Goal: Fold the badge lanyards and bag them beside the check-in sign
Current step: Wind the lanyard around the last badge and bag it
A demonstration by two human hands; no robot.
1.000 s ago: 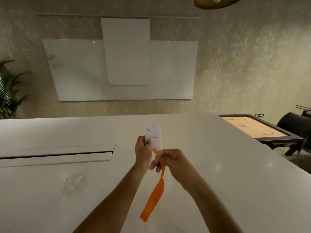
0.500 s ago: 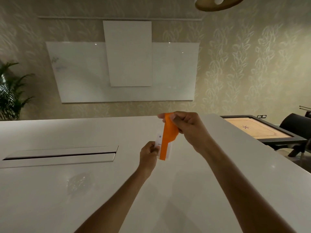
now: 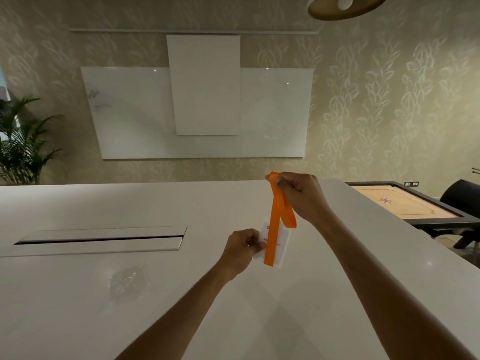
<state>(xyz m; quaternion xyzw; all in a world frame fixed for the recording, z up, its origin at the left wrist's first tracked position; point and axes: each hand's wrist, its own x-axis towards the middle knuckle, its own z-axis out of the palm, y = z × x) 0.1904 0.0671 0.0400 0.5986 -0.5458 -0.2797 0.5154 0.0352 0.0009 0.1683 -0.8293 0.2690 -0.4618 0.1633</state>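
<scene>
An orange lanyard [image 3: 275, 222] is held above the white table [image 3: 78, 307], doubled over so its strap runs down across a white name badge [image 3: 283, 242]. My left hand [image 3: 242, 249] pinches the badge by its left edge, just above the tabletop. My right hand [image 3: 298, 196] is raised higher and to the right, pinching the folded top of the orange strap; a short loop hangs below its palm. A clear plastic bag [image 3: 126, 280] lies flat on the table to the left of my left forearm. No check-in sign is visible.
A long cable slot with flip lids [image 3: 101, 239] is set into the table at left. A carrom board [image 3: 405, 203] on a dark frame and a black chair [image 3: 465, 201] stand beyond the table's right edge. A whiteboard [image 3: 202, 113] and a plant [image 3: 23, 144] line the far wall.
My right hand lifted the orange strap from hanging below the badge up and over it, folding the strap across the badge's front. My left hand lowered the badge slightly.
</scene>
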